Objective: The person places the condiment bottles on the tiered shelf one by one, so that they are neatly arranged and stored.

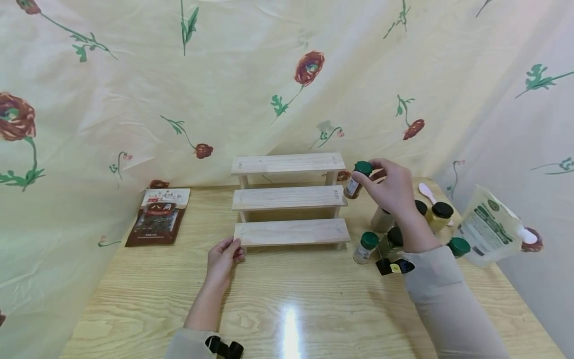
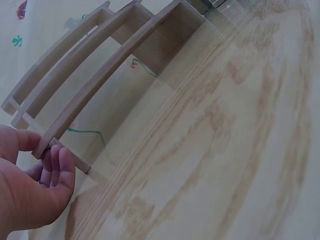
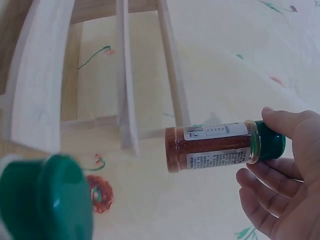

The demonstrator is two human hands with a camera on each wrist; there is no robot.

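Observation:
A three-tier wooden rack stands at the back of the table. My left hand pinches the left end of its lowest shelf; in the left wrist view the thumb lies on top and the fingers curl beneath. With my right hand I hold a spice jar by its green cap, thumb on one side and fingers on the other. Reddish-brown contents and white labels show through its clear wall. In the head view the jar hangs just off the right end of the middle shelf.
Right of the rack stand several jars, among them a green-capped jar and a black-capped yellow jar. A white spouted pouch and a pale spoon lie beyond them. A brown star anise packet lies at left. Patterned cloth hangs behind.

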